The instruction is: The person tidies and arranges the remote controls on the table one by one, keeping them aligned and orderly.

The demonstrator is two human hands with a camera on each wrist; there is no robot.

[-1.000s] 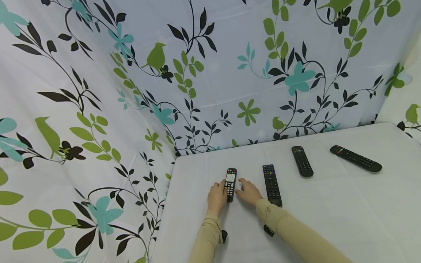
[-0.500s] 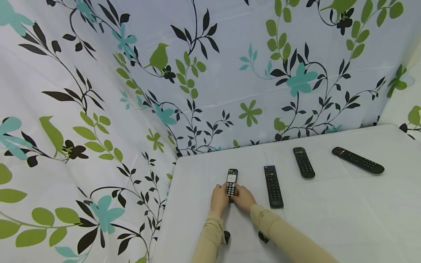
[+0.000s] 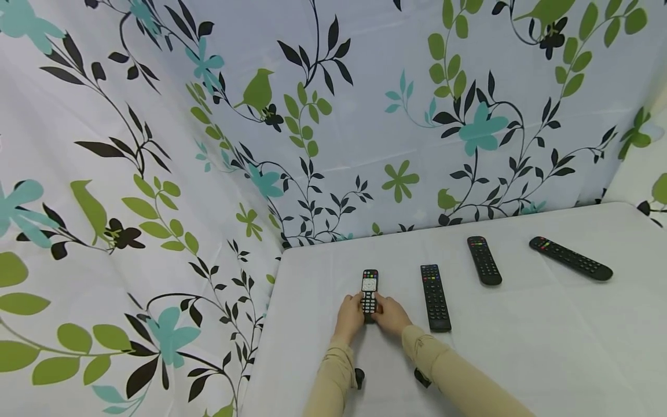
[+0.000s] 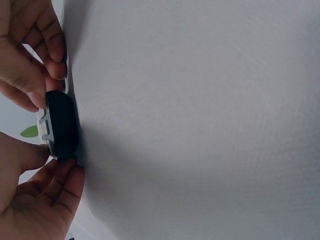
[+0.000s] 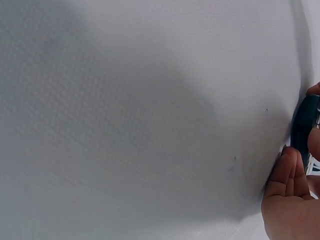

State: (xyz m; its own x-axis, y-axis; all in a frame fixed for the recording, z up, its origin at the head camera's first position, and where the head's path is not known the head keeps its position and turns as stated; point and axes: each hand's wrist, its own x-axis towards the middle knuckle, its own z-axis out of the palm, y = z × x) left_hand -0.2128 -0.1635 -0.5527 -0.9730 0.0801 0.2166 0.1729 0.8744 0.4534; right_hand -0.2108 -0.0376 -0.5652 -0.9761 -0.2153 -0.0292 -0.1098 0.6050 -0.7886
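A slim black remote control (image 3: 369,282) with a white button panel lies face up at the left part of the white table, between both hands. My left hand (image 3: 348,317) grips its left side, and my right hand (image 3: 393,315) grips the right side. In the left wrist view, the left thumb and fingers (image 4: 69,190) pinch one edge of the remote's dark near end (image 4: 63,125), with the right hand (image 4: 22,60) at the opposite edge. The right wrist view shows only part of the remote (image 5: 302,122) beside the right fingers (image 5: 289,172).
Just right of the hands lies a longer black remote (image 3: 435,298). Two more black remotes lie farther right, one near-upright (image 3: 484,260) and one slanted (image 3: 570,259). A patterned curtain (image 3: 323,174) hangs behind and left of the white table (image 3: 521,347).
The right hand has come left from beside the remote and taken hold of its right side. The left hand stays at the left side. The view has shifted slightly.
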